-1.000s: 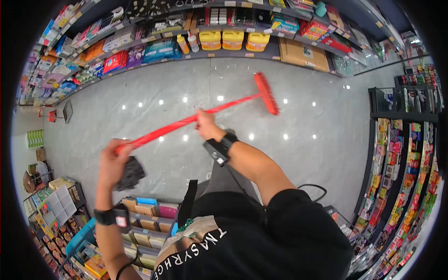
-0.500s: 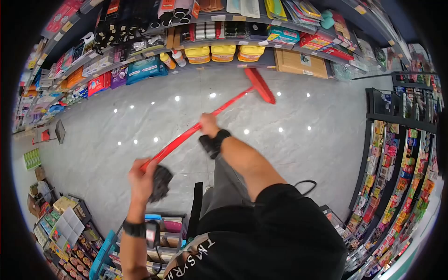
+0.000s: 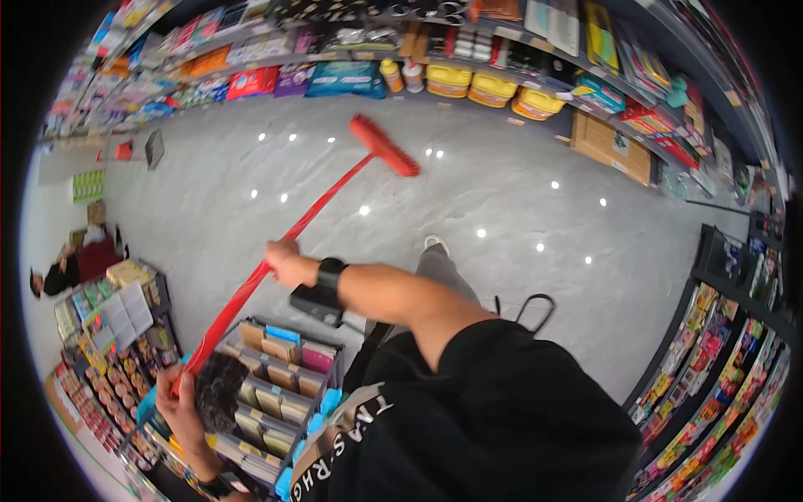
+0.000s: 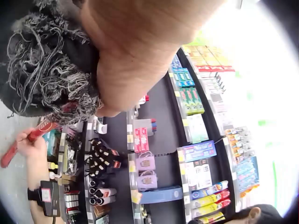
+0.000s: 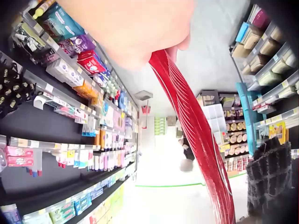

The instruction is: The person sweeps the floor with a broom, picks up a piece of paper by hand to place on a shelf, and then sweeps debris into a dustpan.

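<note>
A long red pole [image 3: 314, 209] ends in a red brush head [image 3: 383, 146] with its bristles toward the grey floor. My right hand [image 3: 288, 261] grips the pole around its middle; in the right wrist view the hand [image 5: 135, 28] curls round the red pole [image 5: 191, 116]. At the upper end, the left hand [image 3: 179, 402] holds the pole's tip. A dark grey cloth with ragged threads [image 3: 219, 391] hangs beside that hand, and fills the upper left of the left wrist view [image 4: 46, 70]; how it is held is hidden.
Stocked shelves run along the far side, with yellow jugs [image 3: 448, 81] and a cardboard box [image 3: 611, 146] at floor level. More shelves [image 3: 711, 360] stand at right. A rack of packets [image 3: 276, 385] is close by at lower left. Another person [image 3: 79, 263] is at far left.
The brush head has moved left across the floor, and both hands have shifted left with the pole, which now slants more steeply. The view has turned, bringing the left rack closer to the pole.
</note>
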Available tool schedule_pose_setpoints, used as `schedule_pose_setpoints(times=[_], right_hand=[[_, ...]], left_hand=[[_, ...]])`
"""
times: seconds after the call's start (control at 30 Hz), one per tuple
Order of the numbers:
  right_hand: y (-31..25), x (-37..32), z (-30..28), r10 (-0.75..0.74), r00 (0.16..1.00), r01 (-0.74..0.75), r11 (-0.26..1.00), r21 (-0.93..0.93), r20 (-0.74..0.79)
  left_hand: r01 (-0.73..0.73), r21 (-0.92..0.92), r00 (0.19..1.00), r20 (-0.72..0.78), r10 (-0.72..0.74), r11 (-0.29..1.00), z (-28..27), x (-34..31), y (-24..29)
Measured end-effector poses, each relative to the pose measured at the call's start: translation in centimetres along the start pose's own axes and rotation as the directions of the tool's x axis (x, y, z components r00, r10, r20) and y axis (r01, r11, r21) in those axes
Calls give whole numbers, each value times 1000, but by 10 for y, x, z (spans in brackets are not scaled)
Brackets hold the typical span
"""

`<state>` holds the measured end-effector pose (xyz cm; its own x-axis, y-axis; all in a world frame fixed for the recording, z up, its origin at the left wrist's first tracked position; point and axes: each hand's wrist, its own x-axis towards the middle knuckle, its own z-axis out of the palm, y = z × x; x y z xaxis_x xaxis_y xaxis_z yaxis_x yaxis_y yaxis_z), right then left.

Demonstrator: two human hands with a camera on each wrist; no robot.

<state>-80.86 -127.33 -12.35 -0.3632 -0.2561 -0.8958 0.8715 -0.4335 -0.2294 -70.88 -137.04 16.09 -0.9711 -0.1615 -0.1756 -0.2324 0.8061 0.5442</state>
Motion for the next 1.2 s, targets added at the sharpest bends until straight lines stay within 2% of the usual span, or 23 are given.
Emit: schedule_pose_setpoints(times=[0.03, 0.07, 0.1, 0.13, 0.17, 0.2, 0.37, 0.4, 0.43, 0.47, 0.53, 0.57, 0.6, 0.67, 0.7, 0.73, 0.83, 0.93, 1.0, 1.03, 1.07, 1.1, 1.2], right_hand=[[8, 3, -19, -364, 881, 473, 714, -516, 303], [14, 2, -39, -641, 551, 708, 20, -706, 534], [14, 2, -50, -489, 774, 626, 491, -606, 403], [12, -1, -62, -269, 939, 301, 945, -130, 215], [9, -3, -75, -45, 999, 36, 960, 279, 25], [13, 8, -101, -57, 998, 58, 969, 239, -11], [38, 18, -249, 6, 916, 161, 910, 383, -400], [49, 21, -279, -133, 895, 240, 948, 207, -426], [67, 18, -308, -532, 789, 367, 809, -459, -307], [75, 12, -317, -690, 707, 328, 514, -792, -156], [90, 42, -323, -740, 672, 244, 203, -948, 14], [99, 57, -307, -825, 554, 311, 78, -947, 114], [98, 49, -270, -853, 520, 382, 201, -902, 31], [114, 100, -205, -866, 457, 433, 18, -901, 202], [110, 102, -160, -851, 459, 462, -18, -887, 256], [111, 116, -115, -825, 487, 481, -21, -877, 287], [85, 105, 20, -687, 699, 392, 134, -910, 200], [67, 100, 105, -567, 794, 427, 262, -866, 220], [73, 99, 141, -649, 685, 565, 186, -804, 332], [66, 71, 144, -532, 836, 510, 661, -550, 136], [46, 15, 144, -306, 951, 308, 942, -134, 34], [36, -18, 142, -39, 998, 19, 947, 321, 57], [41, -13, 136, -104, 986, 58, 947, 316, 129]], left_hand=[[-12, 47, 1000, 19, 11, 999, -6, 1, -3], [23, 21, 999, 35, -24, 1000, -7, 3, -10], [-12, 43, 999, 49, 10, 999, -2, 7, -11], [-32, 7, 995, 94, 31, 999, 7, 14, -12], [-67, -32, 986, 151, 72, 997, 20, 23, -19], [-91, -54, 971, 216, 101, 994, 37, 32, -23], [-173, -292, 774, 550, 313, 941, 161, 57, -27], [-224, -406, 741, 520, 426, 886, 190, 55, -33], [-226, -374, 732, 544, 410, 900, 208, 51, -28], [-99, -391, 729, 598, 334, 915, 219, 48, -24], [-118, -418, 743, 565, 359, 901, 223, 48, -40], [-153, -399, 769, 526, 363, 904, 211, 51, -51], [-190, -376, 796, 481, 366, 907, 190, 55, -63], [-224, -142, 857, 443, 264, 964, 137, 67, -89], [-293, -60, 872, 392, 293, 954, 110, 76, -112], [-174, 12, 910, 383, 157, 985, 77, 78, -117], [-145, 1, 971, 194, 142, 989, -5, 84, -127], [-137, 12, 987, 90, 136, 990, -60, 77, -117], [-145, 72, 989, 33, 142, 987, -97, 75, -121], [-166, 59, 986, -4, 166, 984, -110, 70, -120], [-187, 46, 981, -42, 188, 981, -121, 66, -118], [-207, 34, 977, -52, 209, 978, -130, 63, -116], [-233, 41, 967, -97, 236, 972, -135, 66, -115]])
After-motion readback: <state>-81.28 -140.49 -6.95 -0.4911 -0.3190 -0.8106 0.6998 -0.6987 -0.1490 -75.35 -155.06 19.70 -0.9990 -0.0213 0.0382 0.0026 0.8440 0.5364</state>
